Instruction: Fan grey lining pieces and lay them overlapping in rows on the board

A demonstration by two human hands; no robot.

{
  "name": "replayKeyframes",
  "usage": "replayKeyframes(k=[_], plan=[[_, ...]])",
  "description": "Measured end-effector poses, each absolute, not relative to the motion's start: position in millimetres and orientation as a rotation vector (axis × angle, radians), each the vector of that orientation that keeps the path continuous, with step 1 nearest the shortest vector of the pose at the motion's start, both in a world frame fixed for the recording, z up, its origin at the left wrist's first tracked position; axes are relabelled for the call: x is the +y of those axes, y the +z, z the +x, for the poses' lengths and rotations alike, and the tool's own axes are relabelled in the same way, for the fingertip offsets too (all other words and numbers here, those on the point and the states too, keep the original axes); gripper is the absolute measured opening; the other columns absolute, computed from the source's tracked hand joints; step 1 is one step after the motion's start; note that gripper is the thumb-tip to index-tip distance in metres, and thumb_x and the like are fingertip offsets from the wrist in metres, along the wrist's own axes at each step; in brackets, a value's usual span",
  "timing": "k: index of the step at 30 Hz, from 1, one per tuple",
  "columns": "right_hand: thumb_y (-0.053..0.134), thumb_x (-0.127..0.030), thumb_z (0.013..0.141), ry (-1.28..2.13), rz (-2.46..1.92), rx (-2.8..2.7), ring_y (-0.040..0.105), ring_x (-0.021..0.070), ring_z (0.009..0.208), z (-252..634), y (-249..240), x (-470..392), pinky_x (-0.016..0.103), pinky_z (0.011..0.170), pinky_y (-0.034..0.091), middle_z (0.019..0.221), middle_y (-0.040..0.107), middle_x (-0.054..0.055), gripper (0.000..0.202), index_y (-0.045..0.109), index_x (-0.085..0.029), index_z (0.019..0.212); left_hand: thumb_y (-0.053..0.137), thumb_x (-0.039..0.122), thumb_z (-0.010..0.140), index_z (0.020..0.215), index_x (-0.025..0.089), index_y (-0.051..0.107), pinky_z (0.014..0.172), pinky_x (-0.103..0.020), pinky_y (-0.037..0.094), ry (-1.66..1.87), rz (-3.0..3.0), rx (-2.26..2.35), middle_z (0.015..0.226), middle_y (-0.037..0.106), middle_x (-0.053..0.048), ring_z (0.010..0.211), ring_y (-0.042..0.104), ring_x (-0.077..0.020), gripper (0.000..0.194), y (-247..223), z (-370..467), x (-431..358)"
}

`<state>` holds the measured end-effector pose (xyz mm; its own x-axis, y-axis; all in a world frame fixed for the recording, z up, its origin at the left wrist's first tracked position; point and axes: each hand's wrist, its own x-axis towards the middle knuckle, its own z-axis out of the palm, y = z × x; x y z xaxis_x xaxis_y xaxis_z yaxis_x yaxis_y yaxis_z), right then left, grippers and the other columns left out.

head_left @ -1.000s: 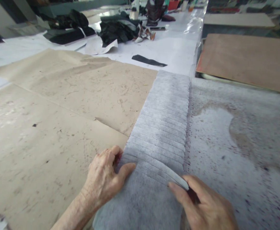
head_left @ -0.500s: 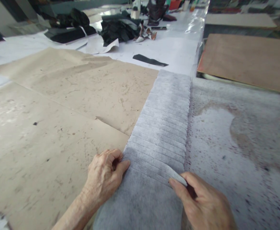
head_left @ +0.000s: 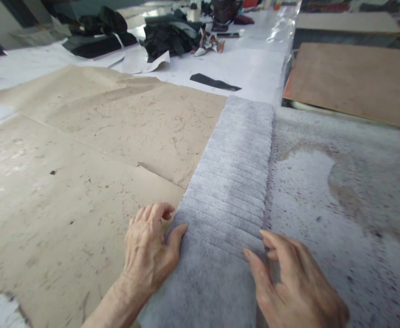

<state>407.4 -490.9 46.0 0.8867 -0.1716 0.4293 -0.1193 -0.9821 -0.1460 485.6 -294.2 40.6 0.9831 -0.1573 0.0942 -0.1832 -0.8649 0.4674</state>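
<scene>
Overlapping strips of grey-white, felt-like fabric (head_left: pixel 234 177) run away from me in a long row, their near edges showing as fine crosswise lines. Closest to me lies a wider grey stretch of the same material (head_left: pixel 206 282). My left hand (head_left: pixel 150 241) rests at the row's left edge, thumb on the fabric and curled fingers apart from it. At the right edge is my right hand (head_left: pixel 292 278), its thumb and forefinger spread and their tips touching the fabric. Nothing is pinched in either hand.
Creased tan paper (head_left: pixel 100 150) covers the table to the left. A speckled, stained grey surface (head_left: pixel 323 205) lies at the right, with a brown board (head_left: pixel 357 84) behind it. Farther back are a dark strip (head_left: pixel 215 82) and a heap of black pieces (head_left: pixel 172 38).
My right hand has let go of the lifted strip edge, which now lies flat, and its fingers have spread. My left thumb and forefinger have moved apart.
</scene>
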Motion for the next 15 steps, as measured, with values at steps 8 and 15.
replayKeyframes(k=[8, 15], plan=[[0.049, -0.031, 0.082, -0.520, -2.864, -0.169, 0.061, 0.0179, 0.076, 406.8, 46.0, -502.8, 0.029, 0.061, 0.049, 0.085, 0.063, 0.006, 0.023, 0.052, -0.017, 0.100, 0.055, 0.030, 0.075, 0.100, 0.023, 0.048, 0.076, -0.040, 0.032, 0.007, 2.617, -0.680, 0.097, 0.058, -0.005, 0.089, 0.049, -0.0234, 0.026, 45.1, 486.2, -289.6], [0.047, -0.034, 0.082, -0.465, -2.857, -0.066, 0.060, 0.0167, 0.066, 408.3, 41.6, -502.5, 0.026, 0.051, 0.048, 0.074, 0.059, 0.004, 0.020, 0.052, -0.018, 0.094, 0.057, 0.030, 0.073, 0.083, 0.021, 0.046, 0.074, -0.038, 0.032, -0.201, 2.569, -0.559, 0.076, 0.054, 0.000, 0.077, 0.049, -0.0189, 0.017, 51.1, 496.6, -294.4]])
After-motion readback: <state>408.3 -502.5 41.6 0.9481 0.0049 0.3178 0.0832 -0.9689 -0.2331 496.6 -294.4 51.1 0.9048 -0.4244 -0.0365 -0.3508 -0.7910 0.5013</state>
